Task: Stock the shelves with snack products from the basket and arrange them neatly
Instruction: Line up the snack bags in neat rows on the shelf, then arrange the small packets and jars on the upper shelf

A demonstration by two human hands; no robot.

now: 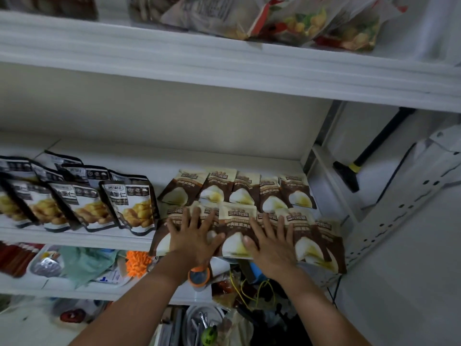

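On the middle shelf [174,158], right end, the brown-and-cream snack packets sit in two rows: back row [249,191] leaning against each other near the rear wall, front row [237,221] lying overlapped at the shelf lip. Left hand [193,236] and right hand [270,242] both lie flat with fingers spread, palms pressing down on the front row, gripping nothing. Front row looks uneven: packets overlap, and the right-most ones hang past the lip, so tidying seems unfinished. The black-edged twist-snack packets [129,206] to the left already stand in a neat slanted file. The upper shelf [224,66] carries clear bags [299,21] of mixed snacks. The basket is out of view, so I cannot tell how much stock remains. Judgement: placing in this section is mostly done, and what is left is squaring the front row and pushing it back.
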